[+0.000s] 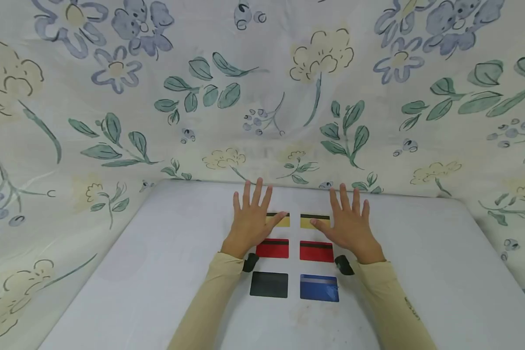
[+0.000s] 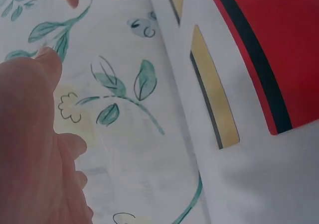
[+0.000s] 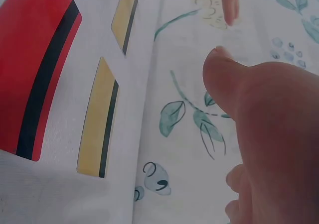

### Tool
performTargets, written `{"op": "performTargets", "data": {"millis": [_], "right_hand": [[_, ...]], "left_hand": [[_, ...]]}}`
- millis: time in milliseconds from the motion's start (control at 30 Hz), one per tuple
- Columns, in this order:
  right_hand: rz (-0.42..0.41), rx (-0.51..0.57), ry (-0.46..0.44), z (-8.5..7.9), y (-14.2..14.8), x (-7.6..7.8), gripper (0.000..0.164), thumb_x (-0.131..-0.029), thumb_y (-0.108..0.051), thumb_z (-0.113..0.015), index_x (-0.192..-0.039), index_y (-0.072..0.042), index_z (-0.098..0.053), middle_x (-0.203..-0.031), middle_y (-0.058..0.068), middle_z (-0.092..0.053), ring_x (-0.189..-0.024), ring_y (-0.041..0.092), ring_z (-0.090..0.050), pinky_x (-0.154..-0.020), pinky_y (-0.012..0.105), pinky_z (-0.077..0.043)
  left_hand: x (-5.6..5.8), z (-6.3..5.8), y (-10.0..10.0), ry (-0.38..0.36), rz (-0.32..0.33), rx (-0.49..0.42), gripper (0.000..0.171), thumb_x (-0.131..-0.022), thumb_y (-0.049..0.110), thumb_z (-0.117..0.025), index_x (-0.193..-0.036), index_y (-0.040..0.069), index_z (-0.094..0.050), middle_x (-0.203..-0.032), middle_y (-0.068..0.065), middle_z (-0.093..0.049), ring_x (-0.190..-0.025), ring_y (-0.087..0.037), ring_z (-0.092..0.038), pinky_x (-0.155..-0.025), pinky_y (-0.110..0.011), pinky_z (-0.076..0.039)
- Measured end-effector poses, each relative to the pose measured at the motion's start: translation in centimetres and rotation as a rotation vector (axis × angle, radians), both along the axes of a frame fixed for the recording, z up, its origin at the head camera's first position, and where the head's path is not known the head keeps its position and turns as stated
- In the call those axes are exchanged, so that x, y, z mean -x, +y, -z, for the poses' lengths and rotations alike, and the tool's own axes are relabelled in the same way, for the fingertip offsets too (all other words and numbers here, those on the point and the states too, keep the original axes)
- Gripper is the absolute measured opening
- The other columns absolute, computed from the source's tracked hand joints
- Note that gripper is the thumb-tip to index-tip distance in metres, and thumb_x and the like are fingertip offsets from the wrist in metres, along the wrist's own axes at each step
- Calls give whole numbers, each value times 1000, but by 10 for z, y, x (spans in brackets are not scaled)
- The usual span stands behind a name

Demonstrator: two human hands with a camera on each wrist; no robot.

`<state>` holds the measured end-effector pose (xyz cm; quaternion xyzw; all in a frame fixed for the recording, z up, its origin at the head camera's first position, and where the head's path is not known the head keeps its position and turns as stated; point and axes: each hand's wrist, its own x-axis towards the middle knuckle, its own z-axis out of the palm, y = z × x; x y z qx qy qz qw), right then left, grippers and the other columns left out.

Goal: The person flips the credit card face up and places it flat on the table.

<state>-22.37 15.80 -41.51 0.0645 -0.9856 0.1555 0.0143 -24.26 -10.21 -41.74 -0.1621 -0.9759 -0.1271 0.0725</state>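
Both hands reach forward over the white table with their fingers straight and spread, holding nothing. My left hand (image 1: pixel 251 221) hovers beside the left gold card (image 1: pixel 283 221), its thumb partly covering that card in the head view. Mirroring it, my right hand (image 1: pixel 352 226) has its thumb across part of the right gold card (image 1: pixel 308 222). Closer to me lie a left red card (image 1: pixel 273 249) and a right red card (image 1: pixel 316 252), each with a black stripe. A dark card (image 1: pixel 269 285) and a blue card (image 1: pixel 319 288) form the nearest row.
The white tabletop (image 1: pixel 157 257) stretches out on both sides of the cards. Behind its far edge hangs a floral cloth (image 1: pixel 262 141), which also runs along the left and right sides. A small black device (image 1: pixel 250 262) sits at the left wrist, another black device (image 1: pixel 344 265) at the right.
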Motion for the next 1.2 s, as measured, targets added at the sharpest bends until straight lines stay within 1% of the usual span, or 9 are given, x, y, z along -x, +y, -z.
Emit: {"op": "performTargets", "data": {"millis": [133, 233, 367, 500, 667, 833, 1000, 1100, 1200], "right_hand": [[-8, 2, -5, 0, -2, 0, 103, -94, -64, -57, -166, -6, -11, -174, 22, 2, -158, 53, 7, -122, 75, 2], [-20, 12, 0, 0, -3, 1, 101, -95, -62, -57, -165, -6, -13, -174, 22, 0, -158, 54, 5, -122, 75, 1], [-35, 34, 9, -2, -4, 3, 99, -95, -60, -58, -165, -5, -16, -173, 23, -4, -158, 54, 3, -121, 76, -1], [-49, 58, 4, -4, -4, 4, 96, -96, -56, -60, -165, -4, -18, -173, 24, -6, -158, 55, 0, -122, 75, -2], [-86, 89, 25, -8, -9, 6, 92, -96, -51, -65, -163, -4, -23, -172, 24, -11, -158, 52, -5, -123, 73, -6], [-139, 121, 45, -11, -16, 12, 89, -94, -47, -70, -161, -5, -30, -170, 24, -20, -158, 49, -14, -125, 70, -10], [-192, 154, 26, -7, -18, 20, 79, -95, -40, -71, -157, -4, -38, -165, 25, -32, -153, 48, -27, -123, 68, -22], [-210, 190, -5, -3, -19, 24, 74, -96, -37, -71, -155, -4, -43, -161, 24, -38, -150, 47, -32, -119, 68, -30], [-225, 216, -24, 2, -22, 29, 70, -95, -35, -73, -152, -3, -48, -158, 23, -42, -146, 46, -36, -116, 67, -35]], "left_hand": [[0, 0, -6, -3, 2, -11, 84, -102, 63, -45, -166, 13, -22, -176, -14, -2, -161, -44, 2, -125, -71, -3], [2, -2, -11, -6, 16, -33, 81, -103, 59, -46, -165, 11, -25, -175, -16, -5, -161, -44, -3, -125, -70, -7], [3, -6, -15, -2, 40, -65, 78, -104, 56, -48, -163, 9, -29, -174, -18, -12, -159, -44, -12, -125, -67, -17], [2, -7, -16, -12, 66, -86, 75, -104, 54, -49, -161, 8, -33, -172, -20, -17, -158, -44, -18, -125, -65, -20], [4, -8, -20, -32, 82, -105, 71, -103, 51, -53, -158, 7, -39, -170, -20, -22, -155, -44, -23, -125, -64, -23], [9, -9, -27, -49, 96, -143, 67, -102, 48, -58, -154, 8, -46, -166, -18, -32, -151, -41, -33, -122, -60, -31], [15, -8, -35, -73, 114, -145, 62, -101, 44, -63, -149, 6, -53, -156, -18, -46, -141, -38, -47, -117, -54, -42], [18, -5, -38, -102, 111, -144, 61, -100, 43, -65, -148, 6, -54, -152, -17, -50, -138, -36, -50, -116, -52, -44], [21, -2, -41, -133, 105, -144, 61, -100, 43, -65, -148, 7, -54, -151, -17, -51, -138, -35, -50, -116, -52, -44]]}}
